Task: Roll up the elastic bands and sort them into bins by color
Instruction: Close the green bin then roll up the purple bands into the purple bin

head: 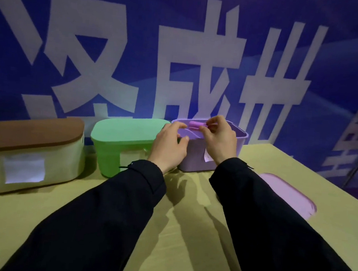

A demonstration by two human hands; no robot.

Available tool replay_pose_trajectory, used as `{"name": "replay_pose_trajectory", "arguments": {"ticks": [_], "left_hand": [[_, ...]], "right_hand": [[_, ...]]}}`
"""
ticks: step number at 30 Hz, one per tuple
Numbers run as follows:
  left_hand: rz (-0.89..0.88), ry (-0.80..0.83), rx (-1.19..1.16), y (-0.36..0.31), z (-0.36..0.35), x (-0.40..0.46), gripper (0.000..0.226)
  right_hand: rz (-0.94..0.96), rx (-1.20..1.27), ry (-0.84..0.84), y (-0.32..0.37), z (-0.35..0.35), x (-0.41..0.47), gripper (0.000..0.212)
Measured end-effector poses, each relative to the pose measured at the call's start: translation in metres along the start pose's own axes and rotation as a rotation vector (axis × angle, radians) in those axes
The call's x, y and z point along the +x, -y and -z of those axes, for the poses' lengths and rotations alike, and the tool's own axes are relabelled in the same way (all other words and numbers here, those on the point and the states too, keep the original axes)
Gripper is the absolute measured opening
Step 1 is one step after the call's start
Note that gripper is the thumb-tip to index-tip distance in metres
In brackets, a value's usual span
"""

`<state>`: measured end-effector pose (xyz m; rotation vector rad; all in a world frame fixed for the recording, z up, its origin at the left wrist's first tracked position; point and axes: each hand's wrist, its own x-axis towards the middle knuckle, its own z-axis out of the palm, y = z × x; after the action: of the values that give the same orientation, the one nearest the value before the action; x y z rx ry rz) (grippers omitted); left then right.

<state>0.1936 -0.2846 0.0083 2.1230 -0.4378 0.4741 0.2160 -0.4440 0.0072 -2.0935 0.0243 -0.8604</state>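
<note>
Three bins in a row across mid-frame. Beige bin, left, brown lid on; contents hidden. Green bin, centre, lid on; contents hidden. Purple bin, right of centre, open; I see a pale band strip lying inside. Its pink lid lies on the table, lower right. My right hand pinches a rolled pink band over the opening. Left hand at the near rim, fingers curled, gripping nothing.
</note>
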Motion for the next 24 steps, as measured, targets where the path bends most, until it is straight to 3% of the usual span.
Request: {"name": "replay_pose_trajectory", "arguments": {"ticks": [6, 11, 14, 16, 20, 24], "left_hand": [[-0.022, 0.037, 0.014, 0.012, -0.013, -0.003, 0.028], [-0.052, 0.060, 0.036, 0.011, -0.022, -0.009, 0.018], [-0.025, 0.119, 0.056, 0.001, -0.040, -0.020, 0.019], [-0.009, 0.168, 0.086, -0.005, -0.055, -0.032, 0.018], [0.020, 0.251, 0.098, -0.021, -0.080, -0.057, 0.017], [0.033, 0.269, 0.078, -0.039, -0.086, -0.074, 0.018]], "right_hand": [[0.035, -0.249, 0.056, -0.020, -0.024, 0.018, 0.022], [0.111, -0.222, -0.012, -0.022, -0.003, 0.006, 0.028], [0.061, -0.270, 0.008, -0.033, 0.025, -0.020, 0.023], [-0.018, -0.373, 0.103, -0.046, 0.045, -0.039, 0.017], [-0.205, -0.601, 0.536, -0.060, 0.080, -0.077, 0.025], [-0.181, -0.659, 0.636, -0.051, 0.088, -0.103, 0.029]]}}
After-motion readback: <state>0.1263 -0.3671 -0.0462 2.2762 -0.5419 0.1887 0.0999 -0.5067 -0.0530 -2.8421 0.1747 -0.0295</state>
